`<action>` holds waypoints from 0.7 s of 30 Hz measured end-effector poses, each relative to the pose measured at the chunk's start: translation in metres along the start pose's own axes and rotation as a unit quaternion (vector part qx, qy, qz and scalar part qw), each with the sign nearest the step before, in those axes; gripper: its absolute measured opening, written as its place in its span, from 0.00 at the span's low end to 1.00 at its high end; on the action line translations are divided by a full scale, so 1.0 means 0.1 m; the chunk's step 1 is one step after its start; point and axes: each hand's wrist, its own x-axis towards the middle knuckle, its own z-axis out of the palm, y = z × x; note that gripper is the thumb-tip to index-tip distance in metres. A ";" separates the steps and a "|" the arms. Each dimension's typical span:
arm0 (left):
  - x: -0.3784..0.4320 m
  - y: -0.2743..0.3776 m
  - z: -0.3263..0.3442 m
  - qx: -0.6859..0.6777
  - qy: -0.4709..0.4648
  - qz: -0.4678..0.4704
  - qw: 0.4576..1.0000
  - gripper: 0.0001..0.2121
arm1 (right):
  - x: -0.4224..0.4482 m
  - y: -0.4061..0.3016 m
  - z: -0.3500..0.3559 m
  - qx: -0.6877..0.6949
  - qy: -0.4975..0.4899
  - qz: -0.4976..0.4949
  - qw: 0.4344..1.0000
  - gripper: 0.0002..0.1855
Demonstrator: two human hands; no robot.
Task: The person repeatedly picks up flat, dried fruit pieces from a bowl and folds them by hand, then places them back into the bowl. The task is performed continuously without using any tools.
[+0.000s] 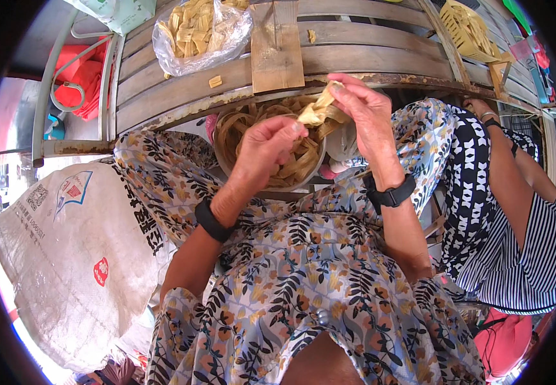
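Observation:
Both hands are raised over my lap, working a pale yellow folded strip (320,108) that looks like tofu skin. My left hand (269,147) pinches its lower end between thumb and fingertips. The upper end is gripped by my right hand (365,113), with the thumb against the fingers. The strip looks looped or part-knotted, though fingers hide some of it. Just below, between my knees, a round tub (323,166) holds many long, soft strips (239,130) of the same material. Each wrist wears a black band.
Ahead is a slatted bench (355,60) with a rusty front edge and an upright board (278,57). On it lie a clear plastic bag (232,29) of folded pieces, a loose piece (215,81) and a yellow basket (466,36). A white woven sack (76,260) stands left; another person (509,231) sits right.

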 end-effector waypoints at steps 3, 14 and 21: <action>-0.03 0.12 -0.12 -0.027 -0.065 -0.033 0.997 0.11 | -0.05 -0.06 0.01 -0.049 -0.075 0.140 0.986 0.13; -0.07 0.14 -0.16 0.240 -0.017 0.073 0.968 0.12 | -0.23 0.01 0.35 0.078 -0.060 0.183 0.978 0.04; -0.06 0.34 -0.27 0.304 -0.006 0.039 0.952 0.12 | -0.14 -0.08 0.24 0.062 -0.016 0.237 0.970 0.06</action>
